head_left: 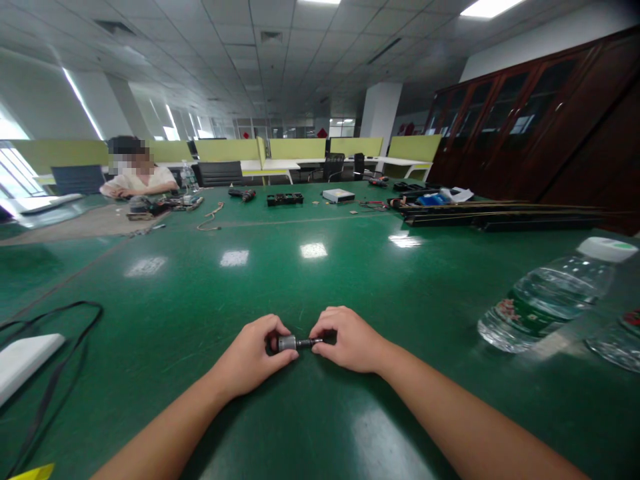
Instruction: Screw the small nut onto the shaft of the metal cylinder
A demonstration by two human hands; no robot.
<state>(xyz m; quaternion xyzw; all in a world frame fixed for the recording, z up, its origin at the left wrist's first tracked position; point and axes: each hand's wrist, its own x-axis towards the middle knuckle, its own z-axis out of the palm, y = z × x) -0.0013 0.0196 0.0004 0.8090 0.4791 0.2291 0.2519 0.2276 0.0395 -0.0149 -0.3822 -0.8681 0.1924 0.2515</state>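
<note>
Close to the table's near side, both hands hold one small metal part point(288, 343). It has a silver cylinder at its left end and a thin dark shaft pointing right; its exact kind I cannot make out. My left hand point(257, 349) is closed around the cylinder, thumb in front and fingers behind, hiding its left end. With thumb and fingertips, my right hand point(346, 340) pinches the tip of the shaft. The part lies level, just over or on the green tabletop point(280, 280).
A water bottle point(550, 300) stands at right, a second one at the edge. At left are a white device point(27, 360) and a black strap point(55, 380). Farther back lie a power drill point(242, 195), a white box point(339, 195) and dark metal rails point(450, 215). A person point(140, 177) sits far left.
</note>
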